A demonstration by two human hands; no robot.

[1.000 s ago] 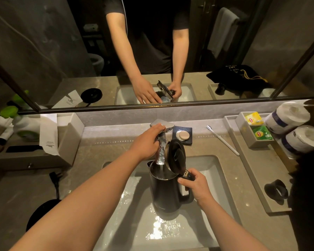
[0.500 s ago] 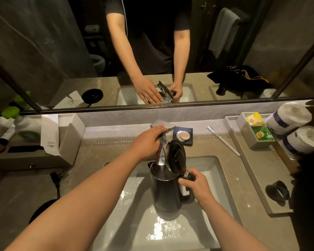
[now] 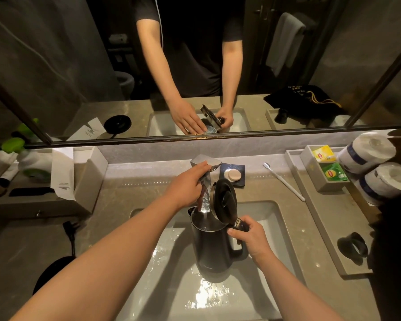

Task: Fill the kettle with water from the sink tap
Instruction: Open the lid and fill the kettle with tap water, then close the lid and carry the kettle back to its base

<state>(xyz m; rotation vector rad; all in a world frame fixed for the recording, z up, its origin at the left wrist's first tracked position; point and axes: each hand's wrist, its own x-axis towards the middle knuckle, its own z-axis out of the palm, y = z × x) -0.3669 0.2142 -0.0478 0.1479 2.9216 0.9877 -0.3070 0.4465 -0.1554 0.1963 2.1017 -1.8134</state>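
Observation:
A dark kettle point(image 3: 212, 246) stands upright in the white sink point(image 3: 271, 230) with its round lid point(image 3: 225, 200) flipped up. My right hand point(image 3: 250, 239) grips the kettle's handle at its top. My left hand point(image 3: 185, 186) rests on the flat metal tap point(image 3: 206, 160), fingers curled over its lever. A stream of water point(image 3: 205, 200) falls from the tap into the kettle's open mouth. The sink floor is wet and shiny.
A soap dish point(image 3: 233, 175) and a toothbrush point(image 3: 285, 181) lie behind the sink. A tray point(image 3: 329, 218) at right holds tea bags point(image 3: 332, 173), paper rolls point(image 3: 366, 152) and a black ring. The kettle base point(image 3: 53, 272) with cord sits at left, by a tissue box point(image 3: 83, 172). A mirror runs above.
Both hands and the kettle keep their places. Water keeps running into the kettle. My view has shifted very slightly.

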